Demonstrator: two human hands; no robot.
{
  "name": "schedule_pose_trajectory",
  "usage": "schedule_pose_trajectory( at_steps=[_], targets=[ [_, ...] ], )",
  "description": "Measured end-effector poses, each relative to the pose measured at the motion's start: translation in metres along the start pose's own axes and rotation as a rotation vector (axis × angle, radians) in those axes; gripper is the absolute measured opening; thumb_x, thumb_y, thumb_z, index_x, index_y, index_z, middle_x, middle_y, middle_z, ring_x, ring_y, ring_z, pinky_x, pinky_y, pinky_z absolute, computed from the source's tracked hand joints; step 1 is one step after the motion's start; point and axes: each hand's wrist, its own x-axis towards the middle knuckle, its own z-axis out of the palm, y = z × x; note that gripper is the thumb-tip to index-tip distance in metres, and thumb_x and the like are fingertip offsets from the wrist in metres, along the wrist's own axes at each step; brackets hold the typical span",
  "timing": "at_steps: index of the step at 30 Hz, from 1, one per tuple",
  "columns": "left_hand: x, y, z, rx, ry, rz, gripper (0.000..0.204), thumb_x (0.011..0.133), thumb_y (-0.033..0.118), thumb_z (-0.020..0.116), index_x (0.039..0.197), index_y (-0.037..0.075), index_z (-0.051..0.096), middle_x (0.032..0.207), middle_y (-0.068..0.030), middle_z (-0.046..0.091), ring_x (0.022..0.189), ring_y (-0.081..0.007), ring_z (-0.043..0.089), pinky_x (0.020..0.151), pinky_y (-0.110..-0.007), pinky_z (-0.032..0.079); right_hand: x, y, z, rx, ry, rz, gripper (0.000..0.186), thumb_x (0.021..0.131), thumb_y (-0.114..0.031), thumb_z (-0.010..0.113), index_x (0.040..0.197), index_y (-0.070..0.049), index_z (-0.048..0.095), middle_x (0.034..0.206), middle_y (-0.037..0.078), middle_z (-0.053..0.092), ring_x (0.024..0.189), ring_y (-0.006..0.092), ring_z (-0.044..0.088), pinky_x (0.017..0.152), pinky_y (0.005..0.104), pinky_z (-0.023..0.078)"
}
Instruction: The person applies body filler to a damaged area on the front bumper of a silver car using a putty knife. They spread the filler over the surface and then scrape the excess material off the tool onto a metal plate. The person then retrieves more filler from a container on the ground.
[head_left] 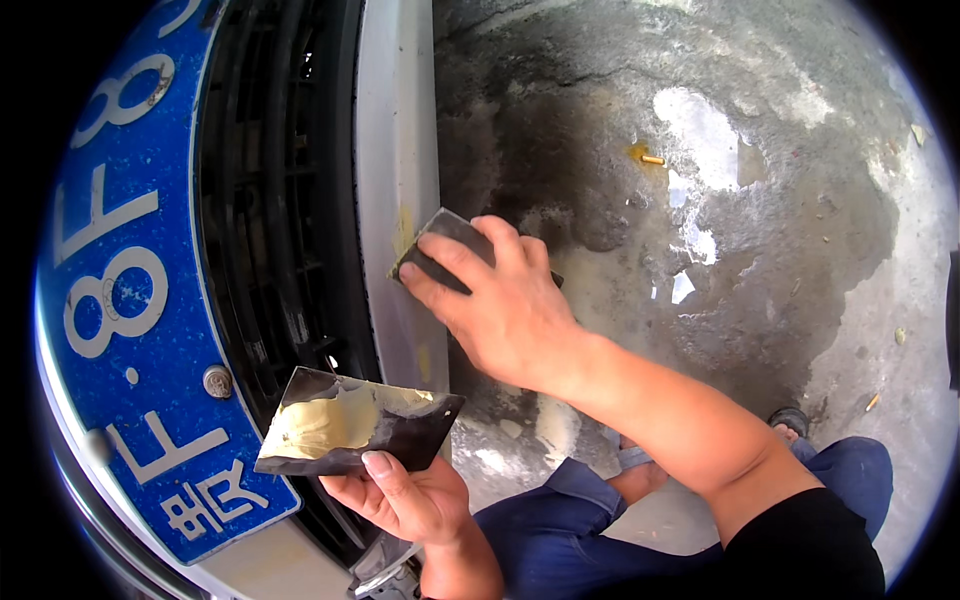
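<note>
My left hand (405,497) grips a dark flat plate (425,430) by its lower edge, thumb on top. Pale yellow body filler (325,422) is smeared over much of that plate. Farther up, my right hand (505,300) is closed round a thin dark spreader (450,235), fingers laid flat along it. The spreader's left corner meets the silver bumper edge (395,120) of a car. Yellowish filler marks (405,222) show on the bumper beside that corner, and another fainter patch lies lower on the same strip.
Left of the bumper edge run the black grille slats (275,200) and a blue licence plate (130,290) with a bolt (217,381). Wet concrete floor (800,250) with puddles and a cigarette butt (652,160) spreads to the right. My bent knees in jeans (570,520) are below.
</note>
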Motion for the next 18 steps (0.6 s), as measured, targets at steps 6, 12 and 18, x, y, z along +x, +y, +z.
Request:
schedule_pose_trajectory(
  at_steps=[6,12,18],
  targets=[
    [-0.001,0.0,0.002,-0.01,-0.01,0.024,0.043,0.095,0.004,0.046,0.138,0.005,0.038,0.139,-0.0141,0.045,0.124,-0.0275,0.048,0.106,-0.045,0.038,0.014,0.02,-0.014,0.086,0.139,0.017,0.035,0.079,-0.015,0.065,0.113,-0.014,0.065,0.126,0.006,0.05,0.112,0.0366,0.043,0.082,0.0492,0.039],
    [-0.002,-0.001,0.0,-0.023,0.006,0.002,0.044,0.094,0.002,0.047,0.137,0.006,0.038,0.139,-0.0135,0.045,0.125,-0.0264,0.047,0.107,-0.044,0.036,0.022,0.013,-0.014,-0.042,-0.018,-0.014,0.04,0.081,-0.014,0.058,0.121,-0.015,0.061,0.127,0.006,0.048,0.115,0.0385,0.041,0.083,0.0494,0.039],
    [0.004,-0.003,0.004,-0.017,0.007,0.029,0.042,0.095,0.004,0.046,0.137,0.005,0.04,0.137,-0.0143,0.047,0.122,-0.0272,0.049,0.106,-0.046,0.038,0.002,0.001,-0.017,0.042,-0.084,-0.058,0.042,0.079,-0.012,0.058,0.121,-0.015,0.061,0.127,0.006,0.049,0.115,0.04,0.04,0.083,0.0492,0.039]
  ],
)
